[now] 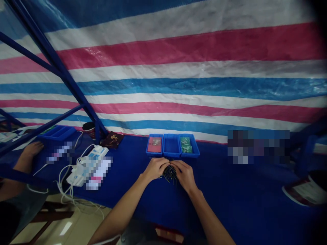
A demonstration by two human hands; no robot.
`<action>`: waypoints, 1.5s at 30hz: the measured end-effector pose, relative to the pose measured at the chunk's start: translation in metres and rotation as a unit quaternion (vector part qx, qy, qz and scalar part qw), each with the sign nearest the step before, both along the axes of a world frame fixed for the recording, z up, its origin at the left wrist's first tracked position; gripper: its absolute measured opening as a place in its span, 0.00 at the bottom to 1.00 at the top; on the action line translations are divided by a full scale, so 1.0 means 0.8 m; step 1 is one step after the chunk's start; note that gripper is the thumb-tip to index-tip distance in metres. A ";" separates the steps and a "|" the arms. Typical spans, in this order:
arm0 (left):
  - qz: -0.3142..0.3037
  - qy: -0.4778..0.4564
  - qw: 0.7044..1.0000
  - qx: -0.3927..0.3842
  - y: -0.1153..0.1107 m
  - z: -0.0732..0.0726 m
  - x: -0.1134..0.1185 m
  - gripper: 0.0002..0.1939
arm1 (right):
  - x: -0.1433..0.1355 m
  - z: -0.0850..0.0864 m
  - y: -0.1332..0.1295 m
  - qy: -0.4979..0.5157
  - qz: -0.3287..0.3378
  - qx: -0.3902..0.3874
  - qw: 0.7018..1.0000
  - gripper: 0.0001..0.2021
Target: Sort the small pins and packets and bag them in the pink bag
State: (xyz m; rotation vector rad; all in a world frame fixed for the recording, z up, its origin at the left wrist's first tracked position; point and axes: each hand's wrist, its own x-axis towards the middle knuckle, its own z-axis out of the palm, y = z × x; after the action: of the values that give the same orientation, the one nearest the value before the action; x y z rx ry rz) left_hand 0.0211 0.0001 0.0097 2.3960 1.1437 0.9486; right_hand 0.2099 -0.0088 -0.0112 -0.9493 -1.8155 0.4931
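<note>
My left hand [155, 168] and my right hand [185, 174] meet at the fingertips over a small pile of thin, dark, stick-like pieces [169, 174] on the blue table. Both hands have thumb and fingers pinched together. Anything between the fingertips is too small to make out. Just beyond the hands stand three blue bins side by side. In the left bin [147, 152] lies a flat pink-red piece [154, 147] with something small and pale on it. The middle bin [171, 144] is next to it. The right bin [195, 151] holds green pieces [186, 145].
To the left are a white power strip [76, 174] with tangled cables, a dark booklet [112, 140] and a dark cup [88, 126]. A blue metal frame [60, 69] slants there; beyond it rests another person's hand [33, 149]. A round container [305, 191] stands at right.
</note>
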 end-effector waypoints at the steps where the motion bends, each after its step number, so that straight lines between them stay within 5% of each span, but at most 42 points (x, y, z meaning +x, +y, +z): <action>1: 0.000 0.000 1.000 0.000 0.000 0.000 0.000 0.15 | 0.001 0.000 0.000 -0.005 0.002 -0.001 1.000 0.11; 20: -0.020 -0.033 0.999 0.030 -0.001 0.007 0.002 0.14 | 0.004 0.016 -0.008 -0.092 0.016 -0.026 0.995 0.13; 28: -0.038 -0.061 0.997 0.027 -0.001 0.002 0.003 0.14 | -0.003 0.003 -0.007 -0.138 -0.038 -0.045 0.989 0.20; 37: -0.001 -0.048 0.999 -0.025 0.001 0.005 -0.002 0.15 | 0.004 0.021 -0.011 -0.075 0.002 -0.055 0.996 0.10; 45: 0.011 -0.020 0.999 -0.036 0.000 0.002 -0.004 0.20 | 0.002 0.022 -0.010 -0.063 0.015 -0.042 0.997 0.13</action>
State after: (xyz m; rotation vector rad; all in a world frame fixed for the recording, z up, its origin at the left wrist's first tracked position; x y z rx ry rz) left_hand 0.0176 0.0003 0.0111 2.3028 1.1729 0.9421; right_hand 0.2113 -0.0168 0.0066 -1.0323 -1.9359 0.5423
